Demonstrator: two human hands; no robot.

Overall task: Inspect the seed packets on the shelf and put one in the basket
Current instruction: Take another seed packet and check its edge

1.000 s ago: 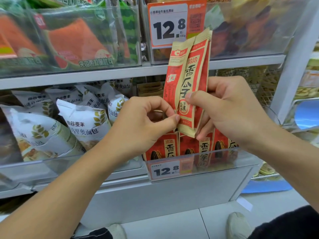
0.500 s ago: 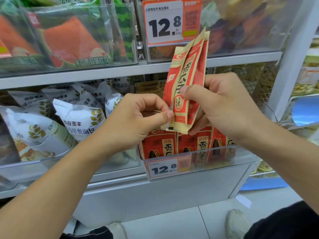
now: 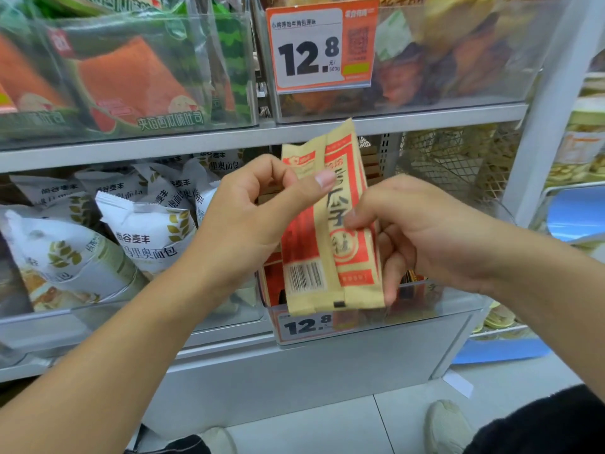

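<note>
With our left hand (image 3: 248, 208) pinching the upper part of two seed packets (image 3: 330, 224) and our right hand (image 3: 422, 231) gripping their side above the shelf's front edge (image 3: 425, 322), one could slip back into the bin.

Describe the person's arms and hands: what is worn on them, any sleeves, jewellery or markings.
Both forearms are bare, with no sleeve in view anywhere along them. The left hand and the right hand wear no gloves, and no rings, watch or bracelet show on the fingers or wrists. The left thumbnail is short and unpainted. No marks or tattoos are visible.
</note>
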